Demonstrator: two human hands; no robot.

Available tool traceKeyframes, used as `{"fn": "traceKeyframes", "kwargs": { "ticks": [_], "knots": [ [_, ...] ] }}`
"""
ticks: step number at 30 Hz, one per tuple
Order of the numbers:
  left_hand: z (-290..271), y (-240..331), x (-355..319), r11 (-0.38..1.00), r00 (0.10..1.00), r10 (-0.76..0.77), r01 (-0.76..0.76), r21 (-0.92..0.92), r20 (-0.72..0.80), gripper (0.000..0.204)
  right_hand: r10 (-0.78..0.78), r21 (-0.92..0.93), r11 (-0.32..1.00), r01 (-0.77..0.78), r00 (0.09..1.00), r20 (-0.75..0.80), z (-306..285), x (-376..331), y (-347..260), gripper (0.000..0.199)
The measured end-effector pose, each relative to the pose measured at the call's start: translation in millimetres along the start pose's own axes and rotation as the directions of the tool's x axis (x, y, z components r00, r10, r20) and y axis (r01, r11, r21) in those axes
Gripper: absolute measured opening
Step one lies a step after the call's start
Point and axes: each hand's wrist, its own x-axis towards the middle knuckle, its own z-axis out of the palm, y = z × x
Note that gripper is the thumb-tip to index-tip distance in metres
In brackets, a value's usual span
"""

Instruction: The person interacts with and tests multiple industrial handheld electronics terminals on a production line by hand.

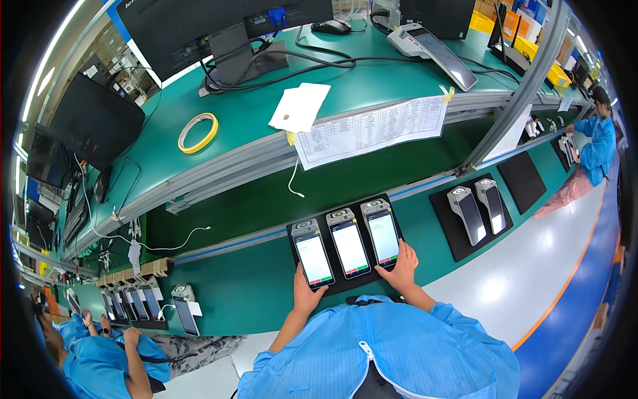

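Note:
Three handheld payment terminals with lit white screens lie side by side on a black mat (340, 286) in front of me. My left hand (308, 291) grips the lower left corner of the left terminal (312, 256), thumb along its bottom edge. At the other end, my right hand (400, 267) has its fingers round the right side of the right terminal (383, 239), thumb by its bottom corner. Between them the middle terminal (349, 247) is touched by neither hand. Some fingertips are hidden against the terminals' sides.
Two more terminals (470, 216) rest on a black mat to the right; a bare black mat (522, 183) follows. Above, a shelf carries yellow tape (198, 133), white cards (299, 108) and a monitor (219, 26). Co-workers in blue sit left (106, 359) and stand right (596, 146).

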Motion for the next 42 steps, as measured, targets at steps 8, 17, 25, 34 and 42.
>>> {"fn": "traceKeyframes", "kwargs": {
  "ticks": [8,17,25,34,42],
  "knots": [
    [1.5,3.8,-0.5,1.000,1.000,0.005,-0.005,0.006,-0.012,0.101,-0.002,0.003,1.000,0.002,1.000,-0.002,-1.0,0.8,-0.3,0.104],
    [0.1,8.5,3.9,0.999,0.999,0.036,-0.036,-0.013,0.004,0.099,-0.038,0.092,0.995,0.038,0.999,-0.002,-4.3,2.5,17.9,0.088],
    [1.3,0.4,1.7,0.994,0.993,-0.077,0.084,0.070,-0.090,0.099,0.091,0.480,0.875,-0.060,0.995,-0.041,-2.1,22.1,40.7,0.028],
    [10.4,-8.2,7.5,0.875,0.990,-0.139,0.116,-0.470,-0.016,0.079,0.091,0.474,0.878,-0.073,0.996,-0.015,-0.4,22.9,43.9,0.027],
    [12.8,-14.0,8.2,0.903,0.996,-0.077,0.052,-0.427,-0.041,0.082,0.118,0.461,0.881,-0.106,0.993,0.004,-4.5,21.5,40.6,0.033]
  ]
}}
